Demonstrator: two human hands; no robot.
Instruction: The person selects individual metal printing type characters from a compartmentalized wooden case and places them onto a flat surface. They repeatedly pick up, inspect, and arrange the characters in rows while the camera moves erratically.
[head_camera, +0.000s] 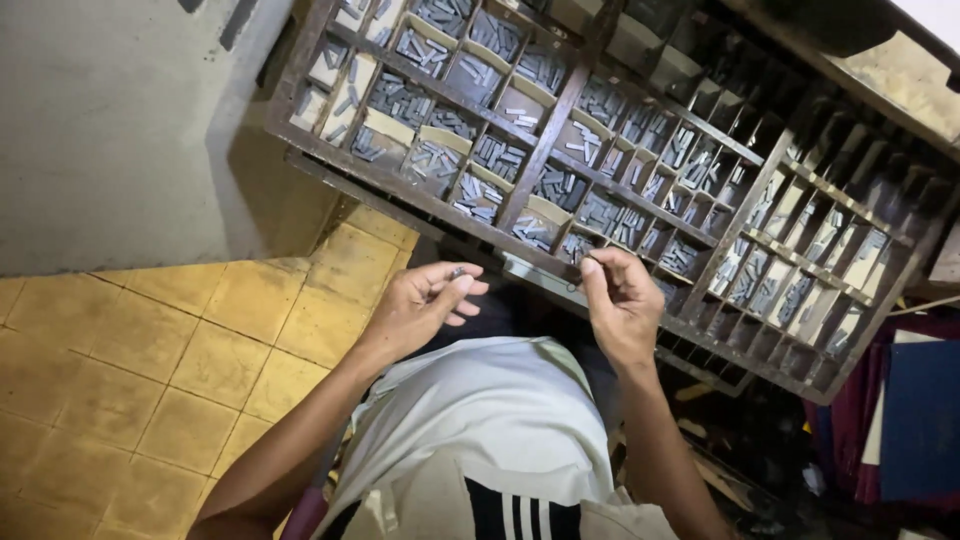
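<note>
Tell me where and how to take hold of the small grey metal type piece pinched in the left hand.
Grip the small grey metal type piece across its long flat sides, probably coming from the right, where its end shows beyond the fingertips of the left hand. It is a slim bar, so a thumb-and-forefinger pinch suits it. The right hand is nearest.

The dark wooden compartment tray (545, 135) of grey metal type runs off the top edge. Its right-hand compartments sink into shadow, their contents unreadable. The tiny piece (458, 271) pinched in the left hand (420, 305) is too small to identify.
</note>
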